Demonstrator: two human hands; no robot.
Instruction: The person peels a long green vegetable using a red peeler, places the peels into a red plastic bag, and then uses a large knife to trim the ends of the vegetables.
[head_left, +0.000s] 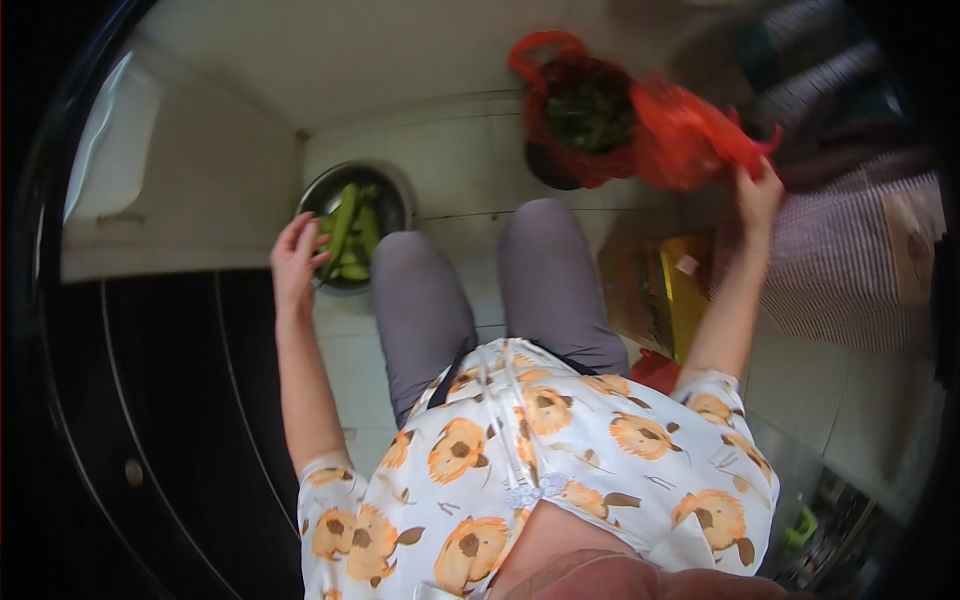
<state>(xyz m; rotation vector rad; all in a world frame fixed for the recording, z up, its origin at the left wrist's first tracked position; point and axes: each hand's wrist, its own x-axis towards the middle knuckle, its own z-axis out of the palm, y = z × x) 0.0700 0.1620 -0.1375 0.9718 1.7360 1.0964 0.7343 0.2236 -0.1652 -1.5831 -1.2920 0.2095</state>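
My left hand (295, 251) is at the left rim of a round metal bowl (406, 196), fingers apart, and I see nothing held in it. Long green vegetables (345, 221), which look like green peppers, lie in the bowl on the floor. My right hand (759, 196) is stretched out to the right and pinches a red plastic bag (686, 139), blurred by motion. Beside that bag, a red bag with a looped handle (541, 54) surrounds dark green plant matter (589, 112). Whether the red plastic is one bag or two I cannot tell.
A dark round base (551, 169) shows under the looped bag. On my right stand a yellow printed box (682, 289) and a striped cloth (825, 262). Dark cabinet fronts (172, 390) run along my left. My knees (551, 247) point forward over the tiled floor (450, 176).
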